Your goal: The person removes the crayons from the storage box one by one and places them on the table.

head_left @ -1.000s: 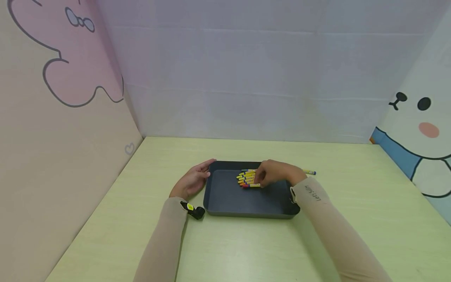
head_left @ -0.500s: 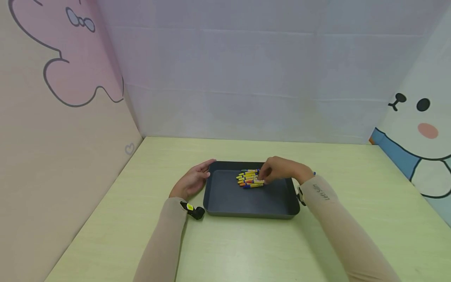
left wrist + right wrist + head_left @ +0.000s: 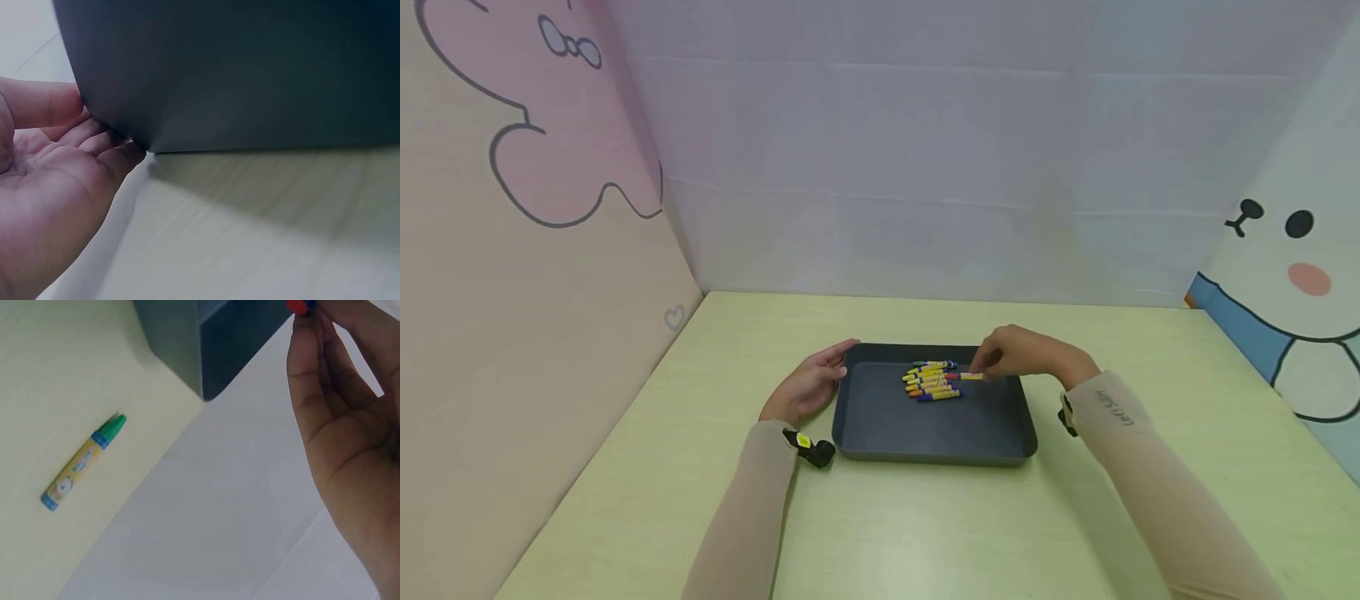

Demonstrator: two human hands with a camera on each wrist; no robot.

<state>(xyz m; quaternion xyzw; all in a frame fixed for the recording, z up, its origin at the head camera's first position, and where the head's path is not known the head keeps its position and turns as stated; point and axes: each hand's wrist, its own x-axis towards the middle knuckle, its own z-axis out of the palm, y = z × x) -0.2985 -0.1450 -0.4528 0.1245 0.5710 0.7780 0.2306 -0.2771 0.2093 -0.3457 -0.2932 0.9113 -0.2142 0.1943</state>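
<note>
My right hand pinches a red crayon in a yellow wrapper, over the right part of the dark grey tray. In the right wrist view, the red crayon shows only as a bit of colour at the fingertips. Several yellow-wrapped crayons lie side by side in the tray, left of that hand, with a dark blue one nearest the front. My left hand holds the tray's left back corner. In the left wrist view its thumb touches the tray wall, the fingertips partly hidden behind it.
A green crayon lies on the table outside the tray, behind the right arm in the head view. Light wood table surrounds the tray. A pale back wall and printed side panels border it.
From the front of the crayon group, my right hand has lifted the red crayon and carried it rightward and slightly back. My left hand and the tray stay in place.
</note>
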